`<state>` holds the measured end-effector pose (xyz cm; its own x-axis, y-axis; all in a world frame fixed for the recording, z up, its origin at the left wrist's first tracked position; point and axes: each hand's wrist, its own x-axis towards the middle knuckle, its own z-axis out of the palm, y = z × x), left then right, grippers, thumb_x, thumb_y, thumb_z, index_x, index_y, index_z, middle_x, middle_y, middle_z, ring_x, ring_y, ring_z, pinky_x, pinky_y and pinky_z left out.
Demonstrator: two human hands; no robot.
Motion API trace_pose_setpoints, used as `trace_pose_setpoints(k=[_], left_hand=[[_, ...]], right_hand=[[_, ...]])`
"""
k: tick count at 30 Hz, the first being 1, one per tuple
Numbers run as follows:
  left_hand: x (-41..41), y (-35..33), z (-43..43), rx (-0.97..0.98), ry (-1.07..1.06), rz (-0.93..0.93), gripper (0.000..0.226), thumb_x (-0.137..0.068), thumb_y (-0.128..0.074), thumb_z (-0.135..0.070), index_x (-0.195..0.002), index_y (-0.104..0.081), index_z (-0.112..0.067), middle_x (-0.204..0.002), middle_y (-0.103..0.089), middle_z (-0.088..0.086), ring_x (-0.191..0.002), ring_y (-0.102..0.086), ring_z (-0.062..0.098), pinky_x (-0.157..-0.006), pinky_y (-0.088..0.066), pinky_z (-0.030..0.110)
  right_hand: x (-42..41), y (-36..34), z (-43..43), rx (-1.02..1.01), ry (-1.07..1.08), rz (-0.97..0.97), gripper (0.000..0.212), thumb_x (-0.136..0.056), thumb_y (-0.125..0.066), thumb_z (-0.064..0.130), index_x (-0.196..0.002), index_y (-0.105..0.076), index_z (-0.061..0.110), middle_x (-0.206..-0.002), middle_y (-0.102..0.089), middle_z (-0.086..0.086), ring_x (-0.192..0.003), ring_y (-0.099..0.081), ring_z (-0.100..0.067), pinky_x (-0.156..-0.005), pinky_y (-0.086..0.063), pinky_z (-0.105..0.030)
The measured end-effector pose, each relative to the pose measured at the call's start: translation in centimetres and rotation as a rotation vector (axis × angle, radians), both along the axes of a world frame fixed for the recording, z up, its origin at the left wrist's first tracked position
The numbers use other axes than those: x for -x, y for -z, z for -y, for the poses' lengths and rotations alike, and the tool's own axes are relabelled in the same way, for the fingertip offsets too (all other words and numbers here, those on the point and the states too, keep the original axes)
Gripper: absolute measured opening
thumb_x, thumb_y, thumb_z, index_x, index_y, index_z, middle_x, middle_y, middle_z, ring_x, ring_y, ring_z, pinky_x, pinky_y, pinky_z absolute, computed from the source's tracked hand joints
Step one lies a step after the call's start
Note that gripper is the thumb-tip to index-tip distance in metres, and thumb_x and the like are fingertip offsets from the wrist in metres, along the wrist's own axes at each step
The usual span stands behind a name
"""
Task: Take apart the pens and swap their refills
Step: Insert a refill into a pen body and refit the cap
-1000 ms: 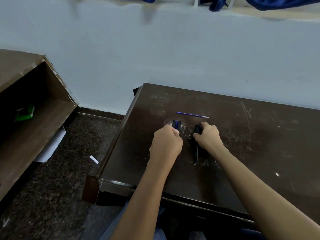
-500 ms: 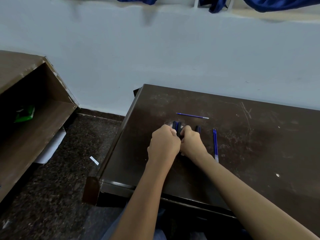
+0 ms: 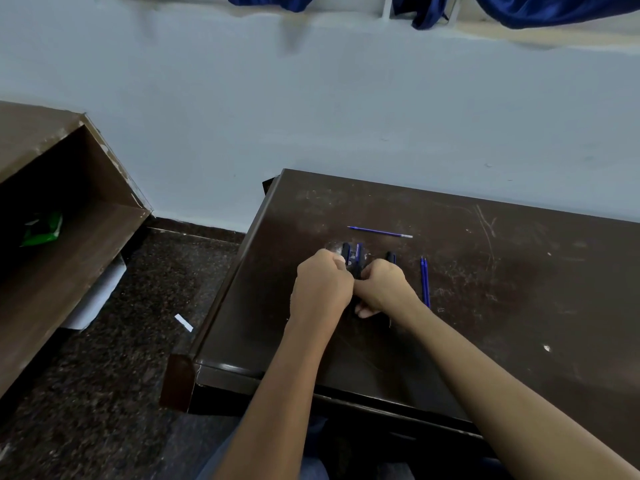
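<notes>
Both hands meet at the middle of the dark brown table (image 3: pixel 502 323). My left hand (image 3: pixel 320 285) and my right hand (image 3: pixel 382 289) are closed together on a dark pen (image 3: pixel 353 256) whose black and blue top sticks out beyond the knuckles. Just right of it, another black pen (image 3: pixel 391 257) lies on the table, mostly hidden by my right hand. A blue refill (image 3: pixel 425 282) lies lengthwise to the right of my right hand. A second blue refill (image 3: pixel 379 231) with a silver tip lies crosswise farther back.
The table's left edge (image 3: pixel 235 282) drops to a dark speckled floor with a white paper scrap (image 3: pixel 183 322). An open brown wooden shelf (image 3: pixel 69 237) stands at the left, holding a green packet (image 3: pixel 41 230). A pale blue wall rises behind.
My right hand left the right-hand black pen and moved left to join my left hand on the pen it holds. The lengthwise blue refill is now uncovered on the table.
</notes>
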<state>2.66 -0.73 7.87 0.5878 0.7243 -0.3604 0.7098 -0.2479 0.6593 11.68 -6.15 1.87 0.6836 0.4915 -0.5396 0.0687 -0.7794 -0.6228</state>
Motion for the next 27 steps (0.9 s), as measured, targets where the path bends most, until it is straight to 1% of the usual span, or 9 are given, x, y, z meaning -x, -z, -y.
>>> trace_pose_setpoints(k=[3, 6, 10, 12, 15, 18, 21, 24, 27], left_hand=[[-0.2, 0.2, -0.2, 0.023, -0.014, 0.015, 0.036, -0.102, -0.032, -0.028, -0.121, -0.055, -0.009, -0.101, -0.055, 0.006, -0.065, -0.041, 0.006, -0.05, -0.029, 0.017], [-0.3, 0.3, -0.2, 0.05, -0.03, 0.071, 0.038, -0.102, -0.033, -0.031, -0.119, -0.058, -0.009, -0.104, -0.058, 0.007, -0.077, -0.045, 0.009, -0.061, -0.034, 0.021], [-0.1, 0.2, -0.1, 0.038, -0.043, 0.193, 0.026, -0.099, -0.039, -0.016, -0.106, -0.062, -0.006, -0.101, -0.065, 0.008, -0.07, -0.058, 0.013, -0.053, -0.044, 0.015], [-0.1, 0.4, -0.2, 0.006, -0.024, 0.2, 0.024, -0.098, -0.04, -0.014, -0.101, -0.063, -0.007, -0.102, -0.067, 0.01, -0.077, -0.062, 0.017, -0.063, -0.05, 0.021], [-0.3, 0.8, -0.3, 0.016, 0.068, 0.077, 0.026, -0.099, -0.04, -0.019, -0.112, -0.061, -0.011, -0.11, -0.066, 0.008, -0.09, -0.058, 0.014, -0.073, -0.041, 0.024], [-0.5, 1.1, -0.2, 0.024, 0.152, 0.053, 0.028, -0.099, -0.04, -0.027, -0.111, -0.061, -0.014, -0.106, -0.066, 0.005, -0.082, -0.058, 0.01, -0.062, -0.039, 0.018], [-0.3, 1.3, -0.1, -0.083, 0.18, 0.036, 0.03, -0.099, -0.039, -0.034, -0.101, -0.062, -0.015, -0.09, -0.057, -0.001, -0.061, -0.044, 0.004, -0.051, -0.028, 0.017], [0.1, 1.2, 0.1, -0.278, 0.164, 0.063, 0.02, -0.097, -0.042, -0.034, -0.085, -0.05, -0.021, -0.072, -0.048, -0.008, -0.056, -0.039, 0.005, -0.048, -0.025, 0.02], [0.4, 0.9, 0.1, -0.406, 0.161, 0.096, 0.017, -0.096, -0.044, -0.037, -0.087, -0.05, -0.023, -0.069, -0.047, -0.009, -0.055, -0.04, 0.007, -0.046, -0.024, 0.021]], right_hand=[[0.6, -2.2, 0.7, -0.308, -0.015, -0.202, 0.013, -0.089, -0.06, 0.014, -0.082, -0.054, 0.005, -0.073, -0.069, -0.018, -0.056, -0.068, -0.018, -0.052, -0.058, -0.025], [1.2, -3.5, 1.6, -0.53, -0.122, -0.322, 0.011, -0.09, -0.059, 0.005, -0.098, -0.053, 0.001, -0.068, -0.068, -0.007, -0.06, -0.069, -0.013, -0.052, -0.056, -0.023], [0.3, -3.9, 2.3, -0.555, -0.172, -0.302, 0.009, -0.092, -0.054, 0.003, -0.096, -0.062, 0.0, -0.068, -0.069, -0.004, -0.063, -0.069, -0.01, -0.058, -0.057, -0.022], [-0.4, -4.0, 2.3, -0.581, -0.021, -0.294, 0.017, -0.095, -0.05, 0.011, -0.087, -0.063, 0.002, -0.07, -0.066, -0.009, -0.055, -0.065, -0.011, -0.051, -0.053, -0.02], [-1.4, -3.8, 2.4, -0.604, 0.142, -0.267, 0.036, -0.097, -0.049, 0.036, -0.079, -0.059, 0.006, -0.062, -0.061, -0.006, -0.048, -0.056, -0.013, -0.044, -0.045, -0.021], [-1.6, -3.1, 2.5, -0.496, 0.057, -0.1, 0.042, -0.093, -0.051, 0.046, -0.076, -0.055, 0.008, -0.06, -0.059, -0.003, -0.048, -0.05, -0.012, -0.043, -0.04, -0.02], [-1.3, -2.7, 2.3, -0.459, 0.045, -0.049, 0.041, -0.093, -0.052, 0.045, -0.07, -0.053, 0.011, -0.057, -0.057, 0.0, -0.044, -0.045, -0.008, -0.042, -0.036, -0.018], [-1.2, -3.0, 2.1, -0.55, 0.066, -0.142, 0.036, -0.097, -0.051, 0.035, -0.07, -0.053, 0.01, -0.059, -0.053, 0.0, -0.045, -0.04, -0.006, -0.041, -0.034, -0.016], [-1.3, -3.3, 1.9, -0.642, 0.094, -0.237, 0.031, -0.099, -0.05, 0.025, -0.072, -0.055, 0.011, -0.062, -0.052, -0.001, -0.046, -0.038, -0.006, -0.042, -0.032, -0.016]])
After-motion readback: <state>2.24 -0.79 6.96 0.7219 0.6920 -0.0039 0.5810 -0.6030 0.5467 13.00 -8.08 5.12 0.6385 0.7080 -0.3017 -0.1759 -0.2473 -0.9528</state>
